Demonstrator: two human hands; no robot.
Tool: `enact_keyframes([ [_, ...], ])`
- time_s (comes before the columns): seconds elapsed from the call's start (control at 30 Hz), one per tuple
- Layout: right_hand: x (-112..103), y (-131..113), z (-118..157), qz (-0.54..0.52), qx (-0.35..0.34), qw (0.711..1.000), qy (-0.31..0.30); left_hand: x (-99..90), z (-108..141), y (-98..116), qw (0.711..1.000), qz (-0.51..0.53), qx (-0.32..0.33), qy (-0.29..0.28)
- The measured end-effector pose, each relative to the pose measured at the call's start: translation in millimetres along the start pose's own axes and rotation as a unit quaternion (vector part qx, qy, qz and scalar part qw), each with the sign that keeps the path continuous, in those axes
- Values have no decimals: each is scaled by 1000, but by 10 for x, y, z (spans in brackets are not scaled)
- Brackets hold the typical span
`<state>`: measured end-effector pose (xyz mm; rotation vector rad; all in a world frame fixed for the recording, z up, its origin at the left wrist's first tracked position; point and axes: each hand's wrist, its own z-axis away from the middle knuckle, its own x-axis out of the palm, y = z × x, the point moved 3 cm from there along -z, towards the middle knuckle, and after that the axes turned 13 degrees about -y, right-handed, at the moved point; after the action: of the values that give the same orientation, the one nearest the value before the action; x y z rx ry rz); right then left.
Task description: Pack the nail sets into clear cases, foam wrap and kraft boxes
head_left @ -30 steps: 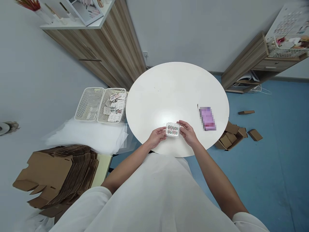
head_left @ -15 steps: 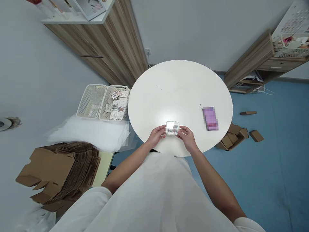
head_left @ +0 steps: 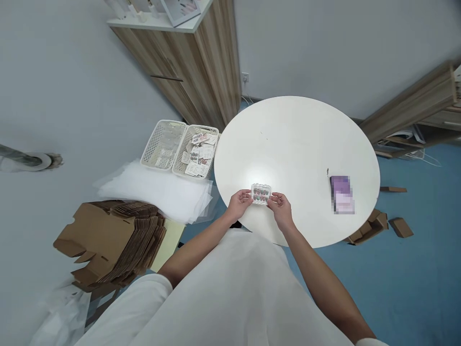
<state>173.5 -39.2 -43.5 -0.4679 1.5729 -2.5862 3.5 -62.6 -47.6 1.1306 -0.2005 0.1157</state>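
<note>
Between both hands I hold a small clear plastic case (head_left: 261, 194) just over the near part of the white oval table (head_left: 298, 144). Two rows of colored press-on nails, reddish and green, show through it. My left hand (head_left: 240, 203) pinches its left edge between thumb and fingers. On the opposite edge, my right hand (head_left: 281, 208) grips it the same way. Farther right on the table lies a purple item (head_left: 342, 194), blurred into blocks, so I cannot tell what it is.
Left of the table stand two white baskets, one with clear plastic cases (head_left: 163, 144), the other with printed cards (head_left: 196, 161). White sheets (head_left: 154, 190) and stacked flat cardboard boxes (head_left: 118, 240) lie nearer. A cardboard box (head_left: 370, 228) sits on the floor at right.
My view has swung left, so the surroundings appear shifted rightward. The case's glare is gone and its nails show more clearly. Both hands still hold it.
</note>
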Motion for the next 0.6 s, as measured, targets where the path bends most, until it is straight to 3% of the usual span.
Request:
enact_keyframes([
  [0.13,335,66,-230,58,5,998,6,-344,-10,85,996,-50,5,74],
  [0.37,957,101,-623,107,31,994,-17,-915,-107,114,986,-102,5,131],
  [0.6,1254,183,-1039,140,65,988,4,-1298,-401,77,981,-124,-20,149],
])
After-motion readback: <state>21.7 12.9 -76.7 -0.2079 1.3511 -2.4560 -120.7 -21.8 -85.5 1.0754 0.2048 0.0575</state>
